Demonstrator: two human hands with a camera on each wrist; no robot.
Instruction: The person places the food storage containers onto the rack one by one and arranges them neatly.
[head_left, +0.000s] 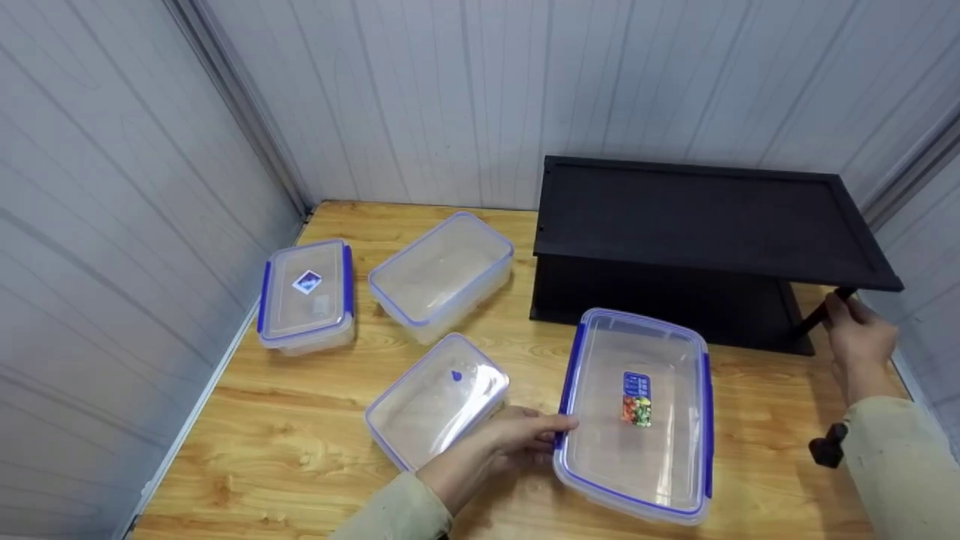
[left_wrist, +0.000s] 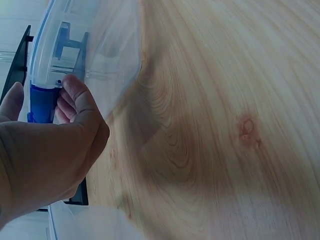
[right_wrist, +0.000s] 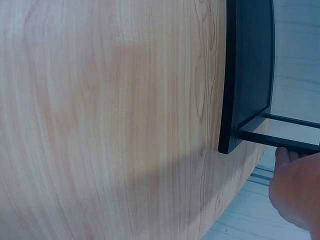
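Observation:
My left hand [head_left: 510,439] pinches the blue-clipped left edge of a large clear food container [head_left: 600,450], thumb on top and fingers beneath. The container has a lid with blue side clips and a printed label; whether its base touches the table is hard to tell. In the left wrist view the fingers hold it beside a blue clip [left_wrist: 44,102]. My right hand [head_left: 861,341] grips the front right post [head_left: 810,321] of a two-tier black shelf [head_left: 697,217]. The right wrist view shows the fingers around that post [right_wrist: 265,140], partly cut off by the frame.
On the wooden table [head_left: 262,450], a clear container with blue side clips [head_left: 300,315] stands at left. Two blue-rimmed clear containers [head_left: 442,270] sit in the middle, one nearer the front [head_left: 420,405]. Pale panelled walls [head_left: 420,97] border the table's back and sides.

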